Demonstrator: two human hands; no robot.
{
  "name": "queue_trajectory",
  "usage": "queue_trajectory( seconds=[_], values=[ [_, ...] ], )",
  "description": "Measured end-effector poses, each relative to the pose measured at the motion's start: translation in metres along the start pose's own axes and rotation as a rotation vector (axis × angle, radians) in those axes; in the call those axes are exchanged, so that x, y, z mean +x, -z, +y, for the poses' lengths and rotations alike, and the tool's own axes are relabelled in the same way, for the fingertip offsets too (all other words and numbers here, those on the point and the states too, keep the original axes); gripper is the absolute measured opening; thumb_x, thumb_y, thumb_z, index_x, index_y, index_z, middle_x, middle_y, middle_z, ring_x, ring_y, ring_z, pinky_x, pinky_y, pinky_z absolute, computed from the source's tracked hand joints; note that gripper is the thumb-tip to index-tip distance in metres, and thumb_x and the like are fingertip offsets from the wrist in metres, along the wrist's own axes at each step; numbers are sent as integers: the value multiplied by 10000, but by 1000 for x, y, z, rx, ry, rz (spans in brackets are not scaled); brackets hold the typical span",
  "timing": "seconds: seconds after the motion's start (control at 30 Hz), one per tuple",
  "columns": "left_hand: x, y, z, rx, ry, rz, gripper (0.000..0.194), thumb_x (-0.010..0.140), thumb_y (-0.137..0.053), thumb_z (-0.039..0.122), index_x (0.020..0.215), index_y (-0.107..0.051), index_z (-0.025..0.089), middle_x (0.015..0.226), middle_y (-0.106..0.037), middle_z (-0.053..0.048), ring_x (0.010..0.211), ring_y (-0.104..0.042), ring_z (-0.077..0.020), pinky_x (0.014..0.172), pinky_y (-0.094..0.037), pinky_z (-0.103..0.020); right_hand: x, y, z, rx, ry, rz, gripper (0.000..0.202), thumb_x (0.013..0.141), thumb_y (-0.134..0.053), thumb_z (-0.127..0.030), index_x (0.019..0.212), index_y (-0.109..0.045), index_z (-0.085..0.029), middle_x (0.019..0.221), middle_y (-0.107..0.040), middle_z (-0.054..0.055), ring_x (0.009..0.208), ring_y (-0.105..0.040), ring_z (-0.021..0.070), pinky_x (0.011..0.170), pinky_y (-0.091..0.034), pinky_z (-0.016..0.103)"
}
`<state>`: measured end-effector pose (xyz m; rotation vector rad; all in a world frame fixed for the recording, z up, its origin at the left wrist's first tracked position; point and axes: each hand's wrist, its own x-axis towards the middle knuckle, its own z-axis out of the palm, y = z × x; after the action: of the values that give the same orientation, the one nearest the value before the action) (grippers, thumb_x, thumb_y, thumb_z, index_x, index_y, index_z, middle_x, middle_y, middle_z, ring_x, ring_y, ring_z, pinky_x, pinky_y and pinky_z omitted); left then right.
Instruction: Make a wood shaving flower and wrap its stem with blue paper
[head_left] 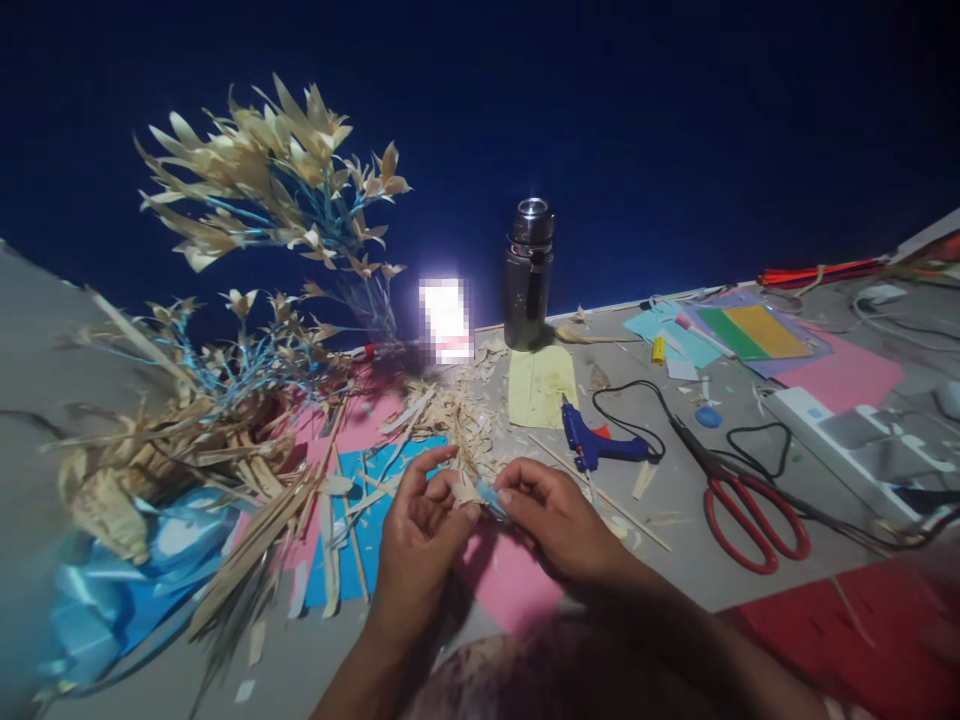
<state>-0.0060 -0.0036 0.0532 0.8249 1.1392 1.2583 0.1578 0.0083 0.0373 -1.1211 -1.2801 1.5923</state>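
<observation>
Above the pink paper, my left hand pinches a pale dried-husk flower between thumb and fingers. My right hand is closed on the light blue base of that same piece, thumb against forefinger. The two hands almost meet, and part of the piece is hidden by the fingers. Husk scraps lie just beyond them. To the left stands a bunch of finished husk flowers with light blue stems.
A blue glue gun and red-handled scissors lie to the right, near a white power strip. A dark metal flask stands behind, beside a bright blurred light. Dried husks and blue ribbon heap at left.
</observation>
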Motion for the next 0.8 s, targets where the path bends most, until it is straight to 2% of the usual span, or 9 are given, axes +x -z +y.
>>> queue_trajectory(
  seconds=[0.13, 0.23, 0.37, 0.5, 0.57, 0.67, 0.8],
  values=[
    [-2, -4, 1, 14, -29, 21, 543, 733, -859, 212, 1223, -627, 223, 706, -581, 75, 565, -495, -63, 545, -415, -148, -1, -1, -4, -76, 36, 28, 127, 920, -599, -281, 824, -600, -198, 646, -478, -58, 567, -424, 100, 530, -316, 223],
    [-3, -7, 3, -8, -26, 22, 518, 736, -848, 212, 1202, -622, 223, 718, -599, 68, 572, -514, -71, 546, -424, -154, -1, 0, -5, -58, 42, 26, 128, 919, -592, -288, 829, -617, -201, 668, -497, -45, 597, -433, 115, 558, -328, 239],
    [-3, -8, 2, -7, -14, 26, 504, 735, -839, 196, 1188, -621, 233, 736, -607, 65, 600, -557, -83, 560, -445, -161, 0, 2, -7, -39, 130, 49, 165, 927, -577, -327, 853, -660, -204, 754, -585, -4, 697, -501, 149, 634, -379, 267],
    [-2, -5, -3, 16, -17, 36, 488, 749, -834, 192, 1185, -622, 247, 752, -611, 64, 651, -594, -94, 592, -465, -165, 0, -3, -6, -100, 152, 107, 57, 860, -648, -250, 827, -662, -205, 685, -557, -29, 620, -486, 134, 588, -370, 258],
    [-1, -5, -4, 11, -16, 45, 489, 747, -839, 191, 1180, -618, 250, 752, -606, 69, 641, -591, -88, 591, -468, -164, -1, -5, -4, -221, 270, 161, 33, 836, -658, -174, 841, -672, -202, 709, -589, -19, 638, -527, 139, 605, -400, 260],
    [1, -7, -4, -24, 10, 73, 506, 721, -864, 194, 1157, -612, 244, 731, -595, 82, 569, -565, -70, 538, -442, -157, -2, -7, 0, -412, 549, 197, 118, 866, -623, -116, 902, -701, -197, 808, -666, 33, 751, -608, 176, 696, -458, 298],
    [0, -11, -1, -120, 64, 114, 548, 667, -896, 183, 1130, -604, 219, 715, -625, 76, 545, -584, -73, 525, -440, -160, -2, -6, 1, -638, 768, 213, 192, 915, -571, -92, 973, -730, -183, 795, -668, 66, 769, -593, 205, 693, -454, 325]
  ],
)
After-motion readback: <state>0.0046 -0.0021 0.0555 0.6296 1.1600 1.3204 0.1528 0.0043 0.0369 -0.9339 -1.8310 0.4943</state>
